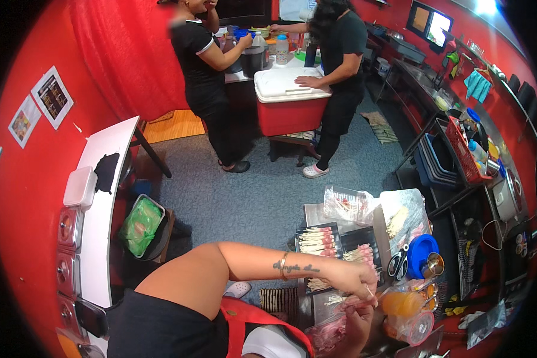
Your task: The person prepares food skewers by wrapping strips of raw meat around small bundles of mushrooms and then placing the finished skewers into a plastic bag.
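My left hand (353,278) reaches across from the left, its fingertips pinching a thin pale stick, perhaps a toothpick. Just below, my right hand (359,315) grips a raw meat roll (350,302) with enoki mushrooms (335,300) sticking out to the left. The two hands meet at the roll, so part of it is hidden. Under and beyond my left forearm is a black tray (317,227) with rows of meat-wrapped enoki rolls. A second black tray (357,234) beside it holds more rolls. Raw sliced meat (331,333) lies in plastic below my hands.
A metal tray (402,201) with loose enoki, scissors (398,264), a blue lid (423,255) and an orange-filled container (402,303) stand to the right. Two people stand by a red cooler (291,114). A white side table (99,215) runs along the left wall.
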`<state>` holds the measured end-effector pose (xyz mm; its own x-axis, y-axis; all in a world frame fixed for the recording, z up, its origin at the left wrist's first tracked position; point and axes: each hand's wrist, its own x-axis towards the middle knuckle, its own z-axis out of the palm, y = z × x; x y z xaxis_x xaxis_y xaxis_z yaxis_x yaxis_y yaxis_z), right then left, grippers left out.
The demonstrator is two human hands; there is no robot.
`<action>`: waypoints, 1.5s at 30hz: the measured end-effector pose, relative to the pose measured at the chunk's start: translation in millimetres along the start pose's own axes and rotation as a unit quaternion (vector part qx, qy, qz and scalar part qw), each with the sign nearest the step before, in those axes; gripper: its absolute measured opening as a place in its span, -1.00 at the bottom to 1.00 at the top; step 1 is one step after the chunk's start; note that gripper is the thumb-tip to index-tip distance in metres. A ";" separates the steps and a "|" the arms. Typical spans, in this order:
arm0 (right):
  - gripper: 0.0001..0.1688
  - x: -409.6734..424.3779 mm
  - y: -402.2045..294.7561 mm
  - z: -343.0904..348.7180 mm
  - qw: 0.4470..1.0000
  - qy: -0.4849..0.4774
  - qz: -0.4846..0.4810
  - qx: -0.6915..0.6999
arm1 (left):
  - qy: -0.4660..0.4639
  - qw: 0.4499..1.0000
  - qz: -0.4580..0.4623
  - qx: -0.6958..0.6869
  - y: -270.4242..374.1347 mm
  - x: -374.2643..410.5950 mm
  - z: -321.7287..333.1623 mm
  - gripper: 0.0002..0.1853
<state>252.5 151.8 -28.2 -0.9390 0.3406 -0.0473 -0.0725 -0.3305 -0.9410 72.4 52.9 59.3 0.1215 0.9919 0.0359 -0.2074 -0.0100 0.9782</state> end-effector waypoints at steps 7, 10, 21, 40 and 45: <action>-0.76 -12.6 -25.8 20.0 0.995 0.001 0.068 -0.067 | -0.005 1.000 0.007 -0.014 22.2 -22.8 -5.0 -0.78; -0.72 -16.3 -28.6 25.8 0.993 0.025 0.091 -0.065 | 0.025 0.998 -0.021 -0.044 28.2 -31.3 -3.9 -0.75; -0.82 -74.5 -40.3 -11.3 0.975 0.128 0.054 -0.176 | -0.016 0.994 -0.110 -0.018 30.2 28.3 50.7 -0.74; -0.34 -125.6 -71.8 -45.5 0.964 0.222 -0.115 -0.095 | -0.060 0.975 -0.188 -0.102 11.1 112.8 116.7 -0.81; -0.68 -105.1 -41.9 -58.2 0.968 0.234 -0.081 -0.042 | -0.073 0.971 -0.192 -0.121 0.7 115.4 124.8 -0.81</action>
<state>373.8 181.1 -3.3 -0.6606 0.7504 -0.0246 -0.1602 -0.1729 -0.9718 207.4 151.6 89.6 0.3669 0.8883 -0.2763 -0.3403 0.4046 0.8488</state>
